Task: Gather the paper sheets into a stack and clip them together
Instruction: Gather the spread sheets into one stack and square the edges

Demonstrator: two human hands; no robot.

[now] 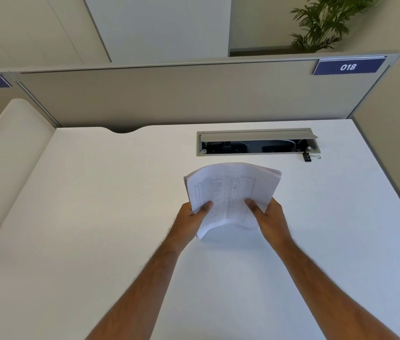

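A stack of printed paper sheets (230, 190) is held above the white desk (95, 217), bowed upward in the middle. My left hand (192, 217) grips its lower left edge, thumb on top. On the lower right edge, my right hand (268, 217) holds the same stack, thumb also on top. The far edges of the sheets fan slightly and are not flush. A black binder clip (308, 157) lies on the desk at the back right, beyond the stack and apart from both hands.
An open cable tray (255, 143) with a raised grey lid is set into the desk just behind the sheets. Grey partition panels (181, 94) wall the desk at the back and right. A beige padded divider (2, 168) borders the left side.
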